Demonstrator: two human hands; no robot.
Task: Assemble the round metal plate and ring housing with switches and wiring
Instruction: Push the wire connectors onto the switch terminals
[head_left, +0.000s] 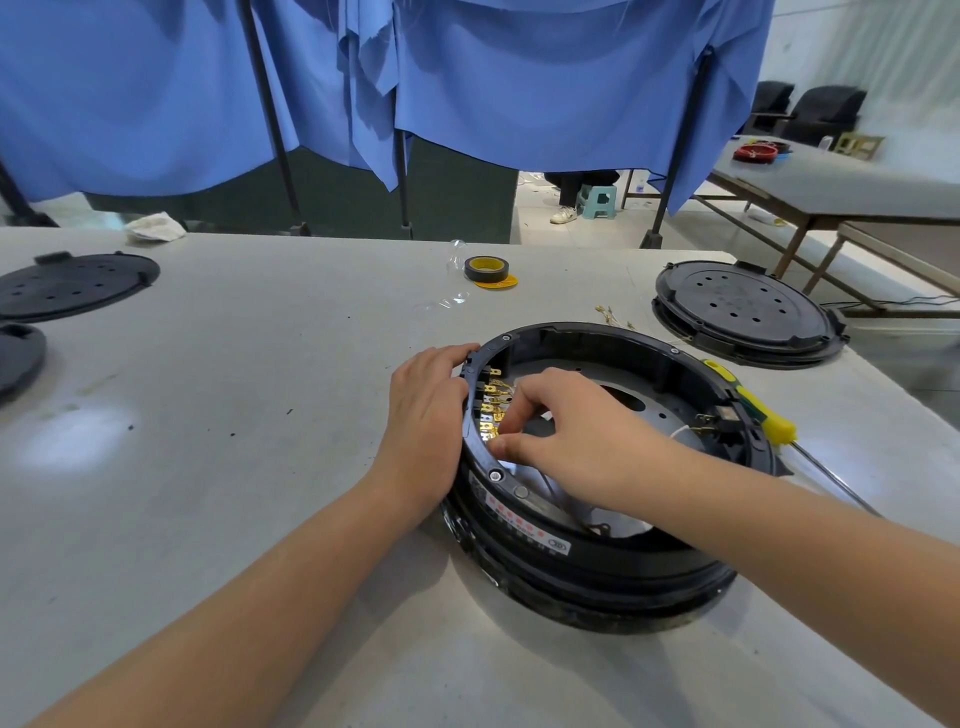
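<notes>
Both hands working at the switch row inside the ring housing.
Right hand (566, 431) fingers are curling in, pinching at the brass switch terminals (491, 413) on the inner left wall; what is pinched is hidden. Left hand (428, 410) is lying with fingers relaxed against the outside of the ring housing (597, 561), which is sitting mid-bench toward the right edge, round metal plate (639, 400) inside it. Yellow-handled screwdriver (753, 410) is resting on the housing's right rim. Tape roll (485, 268) is sitting near the far edge.

On the grey surface (260, 364) sits a black ring housing (597, 561). The left hand (426, 415) rests on its outer left rim, while the right hand (571, 436) reaches inside, fingers (511, 415) curled at the brass terminals (488, 410). A yellow-handled screwdriver (763, 421) lies at its right edge.
</notes>
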